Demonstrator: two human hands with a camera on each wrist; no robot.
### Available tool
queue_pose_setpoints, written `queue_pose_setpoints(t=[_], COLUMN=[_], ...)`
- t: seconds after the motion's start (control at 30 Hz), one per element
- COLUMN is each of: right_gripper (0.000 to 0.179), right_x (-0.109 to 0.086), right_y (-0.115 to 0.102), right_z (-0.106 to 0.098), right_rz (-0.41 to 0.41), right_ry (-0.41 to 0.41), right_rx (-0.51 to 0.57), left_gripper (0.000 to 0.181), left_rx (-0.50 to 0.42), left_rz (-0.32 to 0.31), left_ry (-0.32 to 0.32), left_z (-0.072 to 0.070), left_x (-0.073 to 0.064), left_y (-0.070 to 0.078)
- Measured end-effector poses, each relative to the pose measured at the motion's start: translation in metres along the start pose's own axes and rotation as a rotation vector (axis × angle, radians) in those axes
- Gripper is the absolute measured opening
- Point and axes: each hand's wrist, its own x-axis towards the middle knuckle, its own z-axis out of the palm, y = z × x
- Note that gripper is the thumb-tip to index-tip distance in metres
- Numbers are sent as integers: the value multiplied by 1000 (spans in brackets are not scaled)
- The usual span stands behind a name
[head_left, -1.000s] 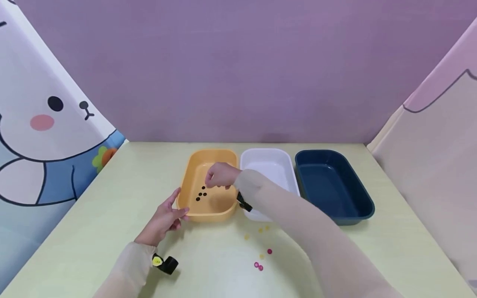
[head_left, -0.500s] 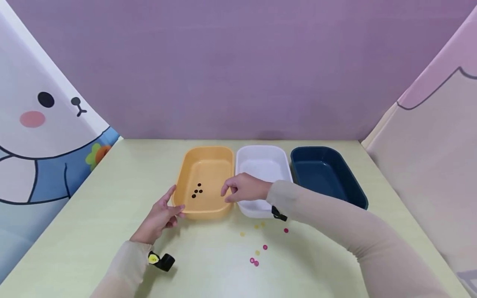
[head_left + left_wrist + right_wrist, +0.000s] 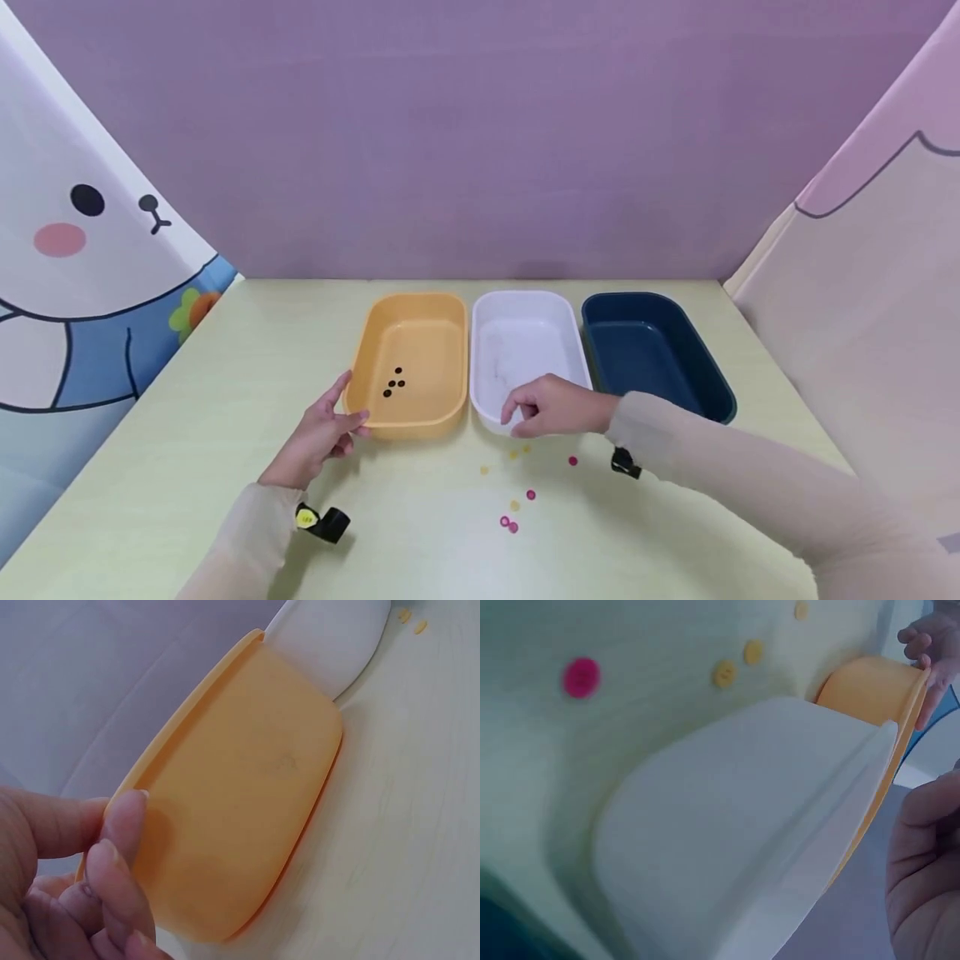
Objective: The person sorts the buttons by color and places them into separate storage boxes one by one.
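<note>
My left hand point(image 3: 318, 433) pinches the near left corner of the orange tray point(image 3: 431, 350); the left wrist view shows thumb and finger at its rim point(image 3: 124, 780). Several black buttons point(image 3: 392, 384) lie inside that tray. Over the near edge of the white tray point(image 3: 517, 333) hovers my right hand point(image 3: 558, 406), its fingers loosely bent with nothing visible between them. On the table in front lie several yellow buttons point(image 3: 724, 674) and several pink buttons point(image 3: 581, 677).
A dark blue tray point(image 3: 637, 350) stands right of the white one, all three in a row. Behind them rises a purple backdrop point(image 3: 480, 150). Printed cloth point(image 3: 97, 300) hangs on the left, a pale panel point(image 3: 862, 333) on the right.
My right hand has moved right and nearer, from over the orange tray to the white tray's near edge. A pink button behind the arm came into view. My left hand keeps its grip.
</note>
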Motion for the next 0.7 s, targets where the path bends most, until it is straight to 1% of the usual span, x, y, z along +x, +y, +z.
queue_pose_setpoints(t=[0.2,0.33,0.43,0.53,0.6,0.7], right_gripper=[14,13,12,9,7,7], right_x=[-34,-51,-59,-65,-68,-70], right_y=[24,41,51,58,62,65], right_z=[13,22,26,26,25,25], right_rz=[48,61,59,65,83,129], right_ry=[60,69,77,110,137,166], right_rx=[64,73,61,30,10,10], left_gripper=[80,80,80,80,80,80], left_rx=[-5,-3,4,11,9,4], left_rz=[-4,-23,-27,-10,1,4], left_ry=[1,-3,9,6,-1,-5], left_z=[1,2,2,2,1,1], left_x=[2,0,-2,-2,0,1], left_y=[-3,-5,-6,-5,-4,-2])
